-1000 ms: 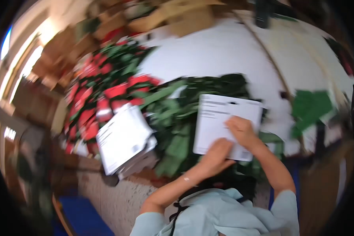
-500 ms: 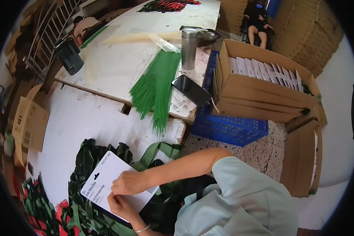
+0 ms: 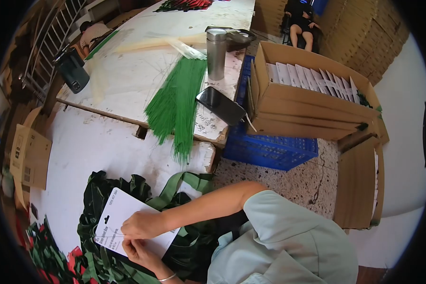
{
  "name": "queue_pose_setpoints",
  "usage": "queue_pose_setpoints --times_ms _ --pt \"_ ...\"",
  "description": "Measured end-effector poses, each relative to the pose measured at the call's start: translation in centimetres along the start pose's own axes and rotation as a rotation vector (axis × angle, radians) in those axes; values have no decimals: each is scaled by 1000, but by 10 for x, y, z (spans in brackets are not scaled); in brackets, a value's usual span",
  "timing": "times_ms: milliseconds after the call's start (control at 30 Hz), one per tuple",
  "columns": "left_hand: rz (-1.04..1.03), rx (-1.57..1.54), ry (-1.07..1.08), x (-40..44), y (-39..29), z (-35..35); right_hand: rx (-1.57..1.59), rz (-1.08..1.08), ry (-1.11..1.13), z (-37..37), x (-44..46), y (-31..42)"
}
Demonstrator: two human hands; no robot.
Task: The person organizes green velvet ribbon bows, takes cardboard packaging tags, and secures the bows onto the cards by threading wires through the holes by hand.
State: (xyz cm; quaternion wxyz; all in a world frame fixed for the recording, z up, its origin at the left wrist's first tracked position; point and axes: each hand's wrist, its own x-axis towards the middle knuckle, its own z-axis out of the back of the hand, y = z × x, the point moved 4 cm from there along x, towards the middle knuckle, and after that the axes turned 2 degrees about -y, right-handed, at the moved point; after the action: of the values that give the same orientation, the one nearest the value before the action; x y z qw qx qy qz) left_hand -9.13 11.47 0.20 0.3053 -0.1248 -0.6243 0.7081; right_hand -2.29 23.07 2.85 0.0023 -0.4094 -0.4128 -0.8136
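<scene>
A white printed card [image 3: 120,208] with a hanging slot lies tilted on a heap of dark green velvet ribbon [image 3: 92,203]. Over its middle, my right hand [image 3: 144,225] has its fingers closed in a pinch. My left hand [image 3: 139,252], with a bracelet at the wrist, is closed just below it, its fingertips nearly meeting those of the right. A faint thin line runs across the card beside the fingertips; what the fingers hold is too small to make out.
Green wires [image 3: 177,99], a phone [image 3: 221,105], a steel tumbler [image 3: 216,54] and a dark kettle [image 3: 71,71] stand or lie on the table. A carton of cards [image 3: 307,109] rests over a blue crate [image 3: 270,151]. Two other people are farther back.
Since the first frame the view has swung right, bringing the wires and carton into sight. Over the last half second both hands stay close together at the card, fingers closed.
</scene>
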Motion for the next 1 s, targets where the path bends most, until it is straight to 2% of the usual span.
queue_pose_setpoints --times_ms 100,200,267,300,333,367,400,467,500,533,567,633,700,833,867,900,933,967,1000 --pt "11 -41 26 -2 -1 -1 40 15 -28 -1 -2 4" --pt "27 -47 -37 -4 -10 -1 28 45 -40 1 -2 9" --pt "5 -171 0 -5 -10 4 9 71 -54 2 -3 14" --pt "4 -168 -1 -3 -5 10 -23 154 -28 2 -4 23" --pt "50 -218 121 2 4 14 -55 236 0 1 -6 32" --pt "98 -268 241 6 12 17 -213 351 8 0 -10 40" --pt "27 -217 285 11 13 21 -211 349 8 1 -13 47" --pt "67 -152 319 11 -13 15 -512 583 -32 1 -21 65" --pt "103 -88 353 10 -20 13 -524 643 -41 -2 -24 67" --pt "193 -195 332 13 -6 17 -523 642 -41 -2 -27 66" --pt "193 -193 330 13 -5 19 -476 628 5 -3 -31 65" --pt "320 -338 369 12 -10 13 -425 615 50 -1 -38 63" --pt "330 -341 345 8 -13 10 -335 500 74 6 -42 57" --pt "109 -290 267 -1 -8 7 -383 316 32 22 -40 40" --pt "39 -229 252 -5 -8 5 -364 169 79 18 -37 25" --pt "-43 -14 195 -10 -8 5 -311 38 92 18 -30 18" --pt "-211 165 173 -14 -13 3 -256 -94 103 17 -22 12" --pt "-379 344 148 -17 -19 -2 -248 -103 124 14 -15 9" --pt "-463 447 140 -18 -16 -3 -250 -103 126 10 -7 9"
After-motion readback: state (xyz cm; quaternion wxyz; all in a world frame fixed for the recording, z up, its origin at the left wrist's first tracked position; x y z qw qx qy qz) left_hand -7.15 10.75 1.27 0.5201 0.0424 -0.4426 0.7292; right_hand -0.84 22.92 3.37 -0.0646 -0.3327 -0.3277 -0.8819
